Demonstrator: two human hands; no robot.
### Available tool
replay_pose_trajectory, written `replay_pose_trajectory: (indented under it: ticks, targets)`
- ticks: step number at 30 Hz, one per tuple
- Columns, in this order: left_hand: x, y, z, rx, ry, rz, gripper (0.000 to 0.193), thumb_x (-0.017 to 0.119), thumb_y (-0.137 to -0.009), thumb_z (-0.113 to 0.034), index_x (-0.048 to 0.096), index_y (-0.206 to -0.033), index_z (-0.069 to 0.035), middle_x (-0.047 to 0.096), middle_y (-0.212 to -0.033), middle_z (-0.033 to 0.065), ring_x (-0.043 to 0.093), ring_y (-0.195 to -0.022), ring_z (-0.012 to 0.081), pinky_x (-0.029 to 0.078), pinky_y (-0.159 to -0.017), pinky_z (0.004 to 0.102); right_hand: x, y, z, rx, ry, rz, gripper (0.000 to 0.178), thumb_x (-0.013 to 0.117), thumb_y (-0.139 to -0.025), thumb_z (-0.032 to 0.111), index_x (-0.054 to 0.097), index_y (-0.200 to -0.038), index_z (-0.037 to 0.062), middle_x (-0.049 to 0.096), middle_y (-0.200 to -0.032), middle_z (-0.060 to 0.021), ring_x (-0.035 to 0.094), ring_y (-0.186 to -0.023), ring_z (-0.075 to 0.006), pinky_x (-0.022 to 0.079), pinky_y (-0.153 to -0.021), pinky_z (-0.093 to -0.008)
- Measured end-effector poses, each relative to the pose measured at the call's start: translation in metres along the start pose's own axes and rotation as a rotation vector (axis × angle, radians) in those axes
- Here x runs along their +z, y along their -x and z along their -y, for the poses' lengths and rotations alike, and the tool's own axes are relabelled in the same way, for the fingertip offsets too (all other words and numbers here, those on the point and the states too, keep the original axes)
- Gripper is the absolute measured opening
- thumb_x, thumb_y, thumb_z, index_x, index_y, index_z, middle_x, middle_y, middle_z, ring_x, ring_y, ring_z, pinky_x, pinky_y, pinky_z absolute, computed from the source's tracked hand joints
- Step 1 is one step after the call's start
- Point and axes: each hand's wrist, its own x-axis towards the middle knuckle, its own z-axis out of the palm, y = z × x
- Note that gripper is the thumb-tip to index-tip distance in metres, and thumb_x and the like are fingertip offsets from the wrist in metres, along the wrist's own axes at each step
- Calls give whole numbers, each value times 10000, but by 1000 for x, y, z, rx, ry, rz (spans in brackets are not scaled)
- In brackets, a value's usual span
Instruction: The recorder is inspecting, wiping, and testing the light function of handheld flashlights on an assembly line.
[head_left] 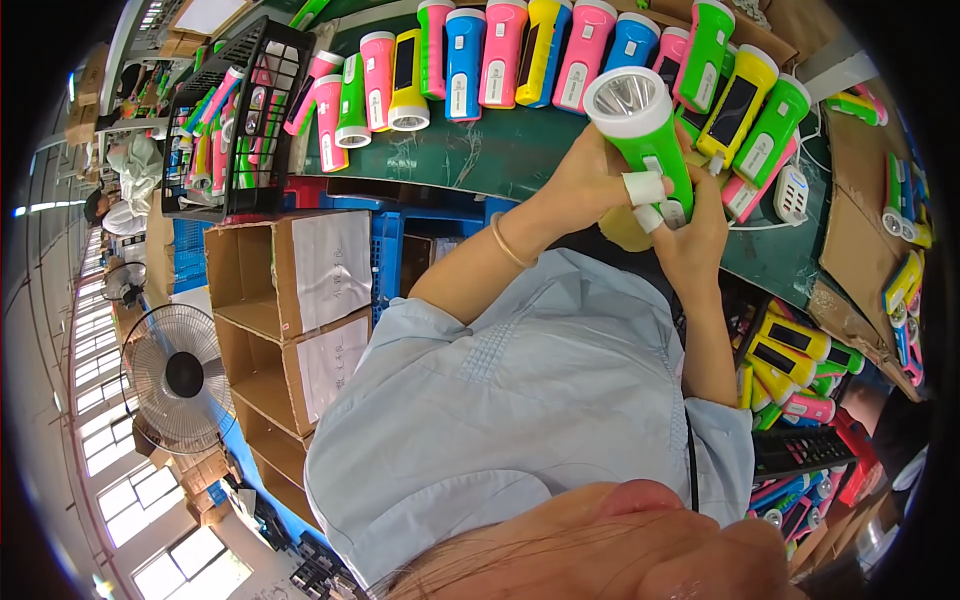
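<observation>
A green flashlight point(655, 150) with a white head tilts up in front of me, its lens facing up and away from my body. My left hand point(598, 180), with a bangle on its wrist, is wrapped round the flashlight's left side. Closed round its lower end is my right hand point(692, 235). White wraps cover the tips of both thumbs, which lie near the flashlight's switch side. Some fingers are hidden behind the flashlight. Just beyond my right hand a yellow flashlight point(738, 105) and another green flashlight point(772, 130) lie on the green bench point(450, 160).
Flashlights in several colours form a row along the bench's far side. A white multi-port charger point(791, 193) with cables lies at the right. A black crate point(240, 120) of flashlights stands left, above cardboard compartments point(255, 285). More flashlights fill bins at lower right. A fan point(184, 375) stands left.
</observation>
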Motion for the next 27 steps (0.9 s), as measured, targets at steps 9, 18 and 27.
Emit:
replay_pose_trajectory:
  ticks: [9,18,27]
  targets:
    - [-4,-10,16,-92,330,-343,612,430,-848,-548,423,-1155,-19,533,-939,102,533,-857,209,453,-768,340,2,2,13,-14,88,121,508,693,-712,367,503,-1010,1,575,-808,-142,581,-679,-293,449,-556,-351]
    - [-17,-24,12,-69,263,-339,617,340,-872,-563,450,-1117,-8,529,-1034,130,529,-945,253,431,-824,379,-17,-1,-2,263,-285,110,344,673,-748,222,575,-987,-6,609,-847,-85,567,-697,-182,440,-643,-282]
    - [-284,-145,-27,93,-1034,-851,291,567,-779,-90,482,-1033,23,563,-841,118,562,-752,224,456,-666,309,-96,-24,-106,507,19,-735,358,496,-846,120,494,-1169,-32,625,-865,-116,468,-536,-76,340,-426,-190]
